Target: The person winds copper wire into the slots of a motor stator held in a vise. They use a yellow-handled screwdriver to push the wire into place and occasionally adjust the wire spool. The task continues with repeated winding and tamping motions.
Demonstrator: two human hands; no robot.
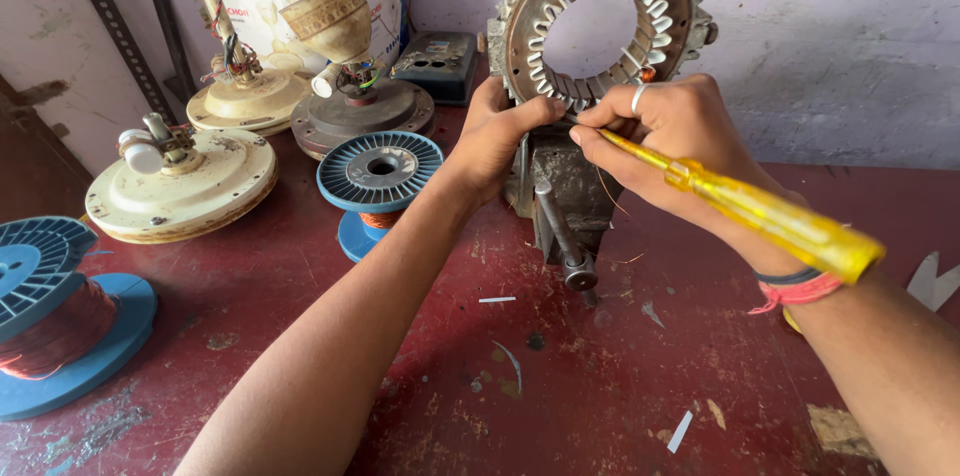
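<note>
A round metal fan stator (603,21) with white slot liners stands upright, clamped in a grey bench vise (560,191) on a dark red table (560,376). My left hand (500,136) grips the stator's lower left rim. My right hand (670,136), with a ring on one finger, holds a screwdriver with a yellow see-through handle (770,221); its tip points at the stator's lower slots. A thin copper wire hangs by the vise.
A blue spool of copper wire (378,176) lies left of the vise; a larger blue spool (55,316) sits at the left edge. Several cream and brown ceiling fan motor housings (180,181) crowd the back left. A dark box (440,61) stands by the wall.
</note>
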